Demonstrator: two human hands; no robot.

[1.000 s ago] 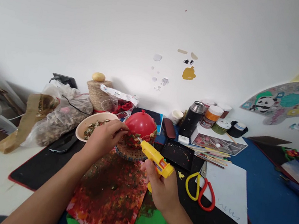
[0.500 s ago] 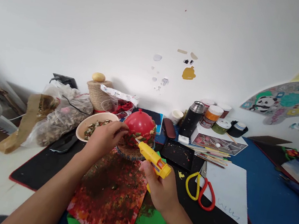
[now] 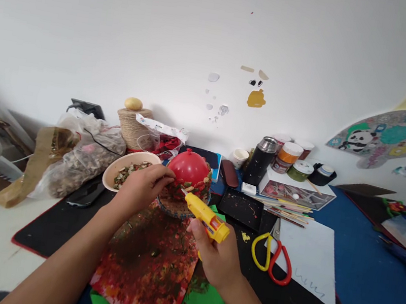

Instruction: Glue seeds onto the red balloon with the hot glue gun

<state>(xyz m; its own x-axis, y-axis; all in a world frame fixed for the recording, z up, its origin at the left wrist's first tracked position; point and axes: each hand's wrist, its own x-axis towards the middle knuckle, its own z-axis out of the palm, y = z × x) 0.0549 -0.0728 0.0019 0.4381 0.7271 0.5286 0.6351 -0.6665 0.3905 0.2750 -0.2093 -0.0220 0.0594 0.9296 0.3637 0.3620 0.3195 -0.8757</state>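
A yellow glue gun (image 3: 208, 217) is gripped in my right hand (image 3: 219, 255), its nozzle close to the front of a red balloon (image 3: 188, 166). Small painted pieces in red, green and tan ring the balloon's lower part, which sits in a woven basket (image 3: 174, 208). My left hand (image 3: 144, 184) is at the balloon's left side, thumb and fingers pinched together at the ring of pieces. Whatever lies between those fingertips is too small to make out. Left of it, a beige bowl (image 3: 109, 170) contains more of the small pieces, partly behind my hand.
Paint-stained paper (image 3: 145, 271) lies below the basket. To the right are scissors (image 3: 278, 261), a black tray (image 3: 241, 208), thin brushes and sticks, a black flask (image 3: 260, 161) and paint jars. On the left stand a twine spool (image 3: 133, 130), a plastic bag (image 3: 77, 168) and a phone (image 3: 86, 192).
The glue gun's nozzle has shifted slightly left and down, away from the ring of pieces. My left hand stays pinched beside the balloon.
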